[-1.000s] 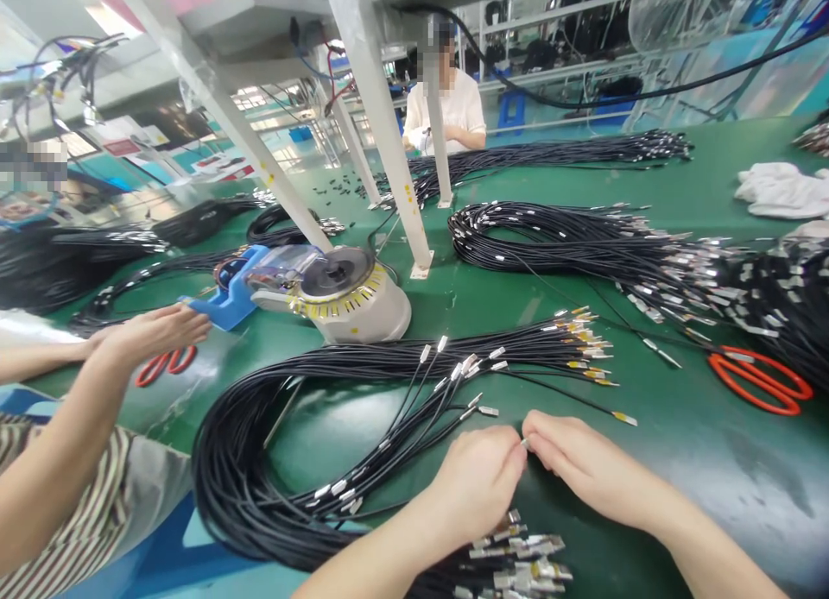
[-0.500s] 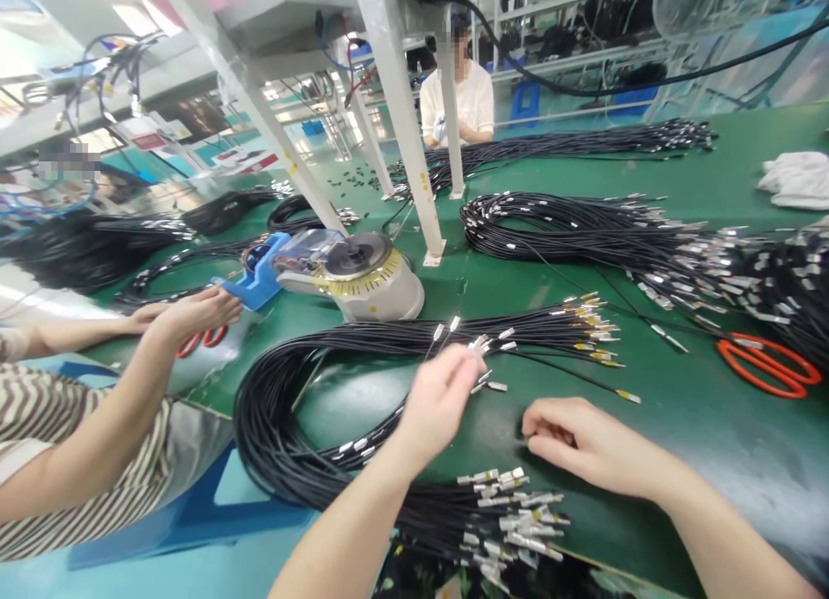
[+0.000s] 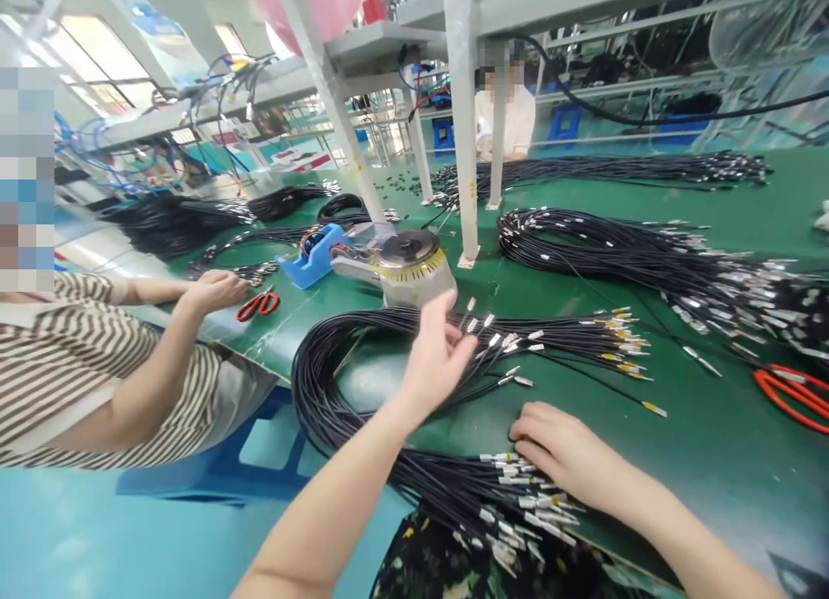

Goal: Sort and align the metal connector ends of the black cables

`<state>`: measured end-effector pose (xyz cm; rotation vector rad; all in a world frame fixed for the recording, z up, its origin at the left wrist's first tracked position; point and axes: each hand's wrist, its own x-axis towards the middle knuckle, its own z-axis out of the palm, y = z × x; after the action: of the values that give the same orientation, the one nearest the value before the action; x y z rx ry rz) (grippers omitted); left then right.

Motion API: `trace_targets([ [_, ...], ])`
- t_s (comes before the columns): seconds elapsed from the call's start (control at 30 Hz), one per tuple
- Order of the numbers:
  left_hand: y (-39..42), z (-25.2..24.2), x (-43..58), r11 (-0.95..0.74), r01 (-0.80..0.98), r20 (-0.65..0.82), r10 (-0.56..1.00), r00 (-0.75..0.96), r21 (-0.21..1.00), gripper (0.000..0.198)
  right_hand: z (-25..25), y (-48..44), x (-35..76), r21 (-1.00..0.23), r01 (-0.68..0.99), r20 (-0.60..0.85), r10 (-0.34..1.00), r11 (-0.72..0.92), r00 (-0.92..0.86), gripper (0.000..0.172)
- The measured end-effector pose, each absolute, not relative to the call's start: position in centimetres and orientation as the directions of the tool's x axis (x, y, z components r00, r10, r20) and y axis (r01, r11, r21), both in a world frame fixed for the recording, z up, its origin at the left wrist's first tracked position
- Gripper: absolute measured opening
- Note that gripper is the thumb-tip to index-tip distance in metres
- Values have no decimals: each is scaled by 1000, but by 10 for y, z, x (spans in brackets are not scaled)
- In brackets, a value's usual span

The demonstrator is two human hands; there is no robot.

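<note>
A looped bundle of black cables (image 3: 314, 392) lies in a U on the green table. My left hand (image 3: 435, 357) is over its far arm, fingers apart, beside several white-tagged cable ends (image 3: 483, 323). The index finger points towards a round grey dispenser (image 3: 418, 267) with yellow marks around its dark top. My right hand (image 3: 560, 448) rests low over the table with fingers curled together, close to the silver-tipped cable ends (image 3: 518, 491) at the near edge. Whatever its fingertips hold, if anything, is hidden. Yellow-tagged cable ends (image 3: 628, 344) point right at the far arm.
A co-worker in a striped shirt (image 3: 148, 349) sits at the left, near red-handled scissors (image 3: 259, 304) and a blue tape holder (image 3: 314, 258). More cable bundles (image 3: 583, 236) lie behind. White shelf posts (image 3: 461, 150) stand on the table. Orange-red scissors (image 3: 794, 396) lie at right.
The view has swung left, so the scene sits further right. My left hand has opened and moved off the tagged ends towards the dispenser. My right hand has come nearer the near cable ends.
</note>
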<state>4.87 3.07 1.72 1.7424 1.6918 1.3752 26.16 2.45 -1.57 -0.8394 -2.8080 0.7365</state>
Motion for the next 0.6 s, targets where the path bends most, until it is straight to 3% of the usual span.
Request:
trace_targets([
  [0.13, -16, 6, 70, -339, 668, 248, 941, 231, 663, 21, -18, 21, 248, -352, 523, -70, 536, 776, -841, 9],
  [0.2, -34, 0, 70, -369, 747, 146, 926, 349, 554, 11, -16, 21, 244, -331, 524, -114, 518, 785, -848, 8],
  [0.33, -54, -14, 69, -333, 847, 29, 935, 353, 414, 11, -11, 20, 236, -239, 497, -177, 466, 834, -867, 14],
  [0.43, -58, -15, 69, -304, 855, 21, 945, 325, 420, 15, -6, 23, 229, -191, 494, -145, 474, 848, -869, 16],
  [0.6, -54, -12, 69, -283, 837, 56, 955, 291, 469, 18, 14, 32, 228, -403, 513, 0, 561, 758, -828, 15],
])
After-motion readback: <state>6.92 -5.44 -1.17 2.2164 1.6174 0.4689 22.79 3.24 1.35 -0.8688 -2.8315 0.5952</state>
